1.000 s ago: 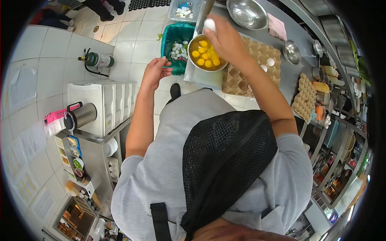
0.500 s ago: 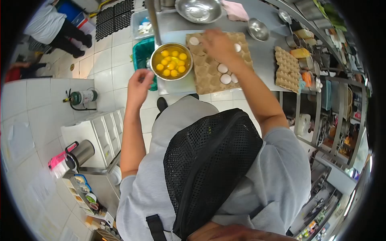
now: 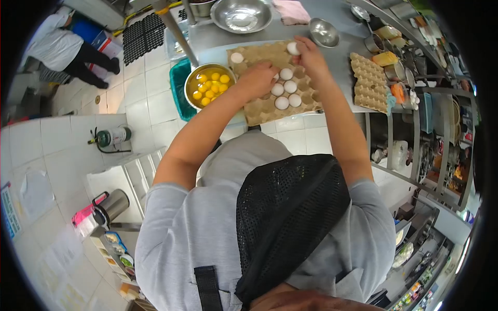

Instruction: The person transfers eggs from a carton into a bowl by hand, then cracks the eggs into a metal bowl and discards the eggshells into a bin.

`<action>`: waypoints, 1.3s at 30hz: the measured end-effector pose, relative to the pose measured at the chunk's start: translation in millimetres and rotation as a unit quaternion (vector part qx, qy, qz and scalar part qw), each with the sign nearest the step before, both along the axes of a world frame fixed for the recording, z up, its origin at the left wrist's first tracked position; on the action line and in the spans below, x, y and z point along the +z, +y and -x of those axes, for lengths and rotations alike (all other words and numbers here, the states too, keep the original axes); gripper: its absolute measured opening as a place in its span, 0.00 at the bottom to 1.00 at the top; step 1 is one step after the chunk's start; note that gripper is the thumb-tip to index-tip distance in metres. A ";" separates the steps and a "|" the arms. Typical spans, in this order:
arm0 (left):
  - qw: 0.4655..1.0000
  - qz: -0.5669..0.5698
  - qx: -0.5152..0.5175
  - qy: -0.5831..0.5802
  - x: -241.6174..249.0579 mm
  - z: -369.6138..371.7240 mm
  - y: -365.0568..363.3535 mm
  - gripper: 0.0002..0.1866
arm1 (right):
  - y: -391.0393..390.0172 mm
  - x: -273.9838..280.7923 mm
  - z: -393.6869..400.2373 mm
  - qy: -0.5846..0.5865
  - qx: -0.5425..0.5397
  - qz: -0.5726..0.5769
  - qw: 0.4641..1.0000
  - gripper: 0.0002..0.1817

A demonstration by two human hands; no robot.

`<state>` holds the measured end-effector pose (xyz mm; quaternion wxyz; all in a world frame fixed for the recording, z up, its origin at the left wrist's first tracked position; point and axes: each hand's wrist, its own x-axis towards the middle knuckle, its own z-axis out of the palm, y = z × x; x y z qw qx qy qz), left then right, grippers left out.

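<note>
A brown egg tray (image 3: pixel 254 111) lies on the steel table with several white eggs (image 3: pixel 281 102) in its cups. My right hand (image 3: pixel 311 56) pinches one white egg (image 3: pixel 293 48) at the tray's far right part. My left hand (image 3: pixel 259 79) reaches over the tray's middle, its fingers closed around another egg (image 3: pixel 276 76) that is partly hidden. One lone egg (image 3: pixel 237 57) sits near the far left corner. Left of the tray stands a metal bowl (image 3: pixel 187 93) with several yolks in clear egg white, partly behind my left forearm.
A large steel bowl (image 3: pixel 241 15), a pink cloth (image 3: pixel 291 11) and a smaller bowl (image 3: pixel 323 32) stand along the far side. Another egg tray (image 3: pixel 369 83) lies at right. A green-lined bin (image 3: pixel 180 78) is left of the table. Another person (image 3: pixel 65 49) stands far left.
My left hand has gone from beside the yolk bowl to the eggs mid-tray. My right hand has moved right across the tray and now holds an egg. The view has shifted slightly.
</note>
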<state>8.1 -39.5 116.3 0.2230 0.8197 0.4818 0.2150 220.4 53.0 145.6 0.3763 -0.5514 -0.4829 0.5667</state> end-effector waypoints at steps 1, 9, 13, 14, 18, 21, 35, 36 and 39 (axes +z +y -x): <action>1.000 0.006 0.011 0.005 -0.5 3.9 -6.4 0.17 | 1.7 -1.3 7.2 0.005 0.011 0.006 1.000 0.20; 0.787 0.272 0.185 -0.522 53.1 121.0 -75.1 0.19 | 24.0 9.1 174.4 0.169 0.215 0.134 0.953 0.15; 0.631 0.252 0.296 -0.671 50.8 193.0 -140.2 0.19 | 27.9 -0.3 268.2 0.163 0.161 0.154 0.961 0.20; 0.627 0.245 0.303 -0.674 45.7 206.2 -155.6 0.19 | 26.5 -2.1 281.9 0.147 0.123 0.171 0.966 0.21; 0.563 0.171 0.351 -0.729 23.2 244.1 -221.1 0.21 | 32.1 -13.9 283.5 0.323 0.173 0.313 0.876 0.22; 0.518 0.149 0.379 -0.752 2.3 255.2 -259.7 0.21 | 1.6 -26.9 261.1 0.278 0.197 0.249 0.907 0.18; 0.471 0.206 0.386 -0.766 -20.8 255.8 -213.4 0.20 | -98.8 -32.1 233.8 -0.354 0.421 -0.323 0.770 0.20; 0.471 0.205 0.386 -0.766 -17.7 253.6 -211.7 0.20 | -98.8 -32.2 232.7 -0.354 0.422 -0.323 0.769 0.20; 0.479 0.209 0.378 -0.764 -12.4 251.8 -210.1 0.20 | -96.2 -29.1 229.8 -0.321 0.416 -0.346 0.778 0.20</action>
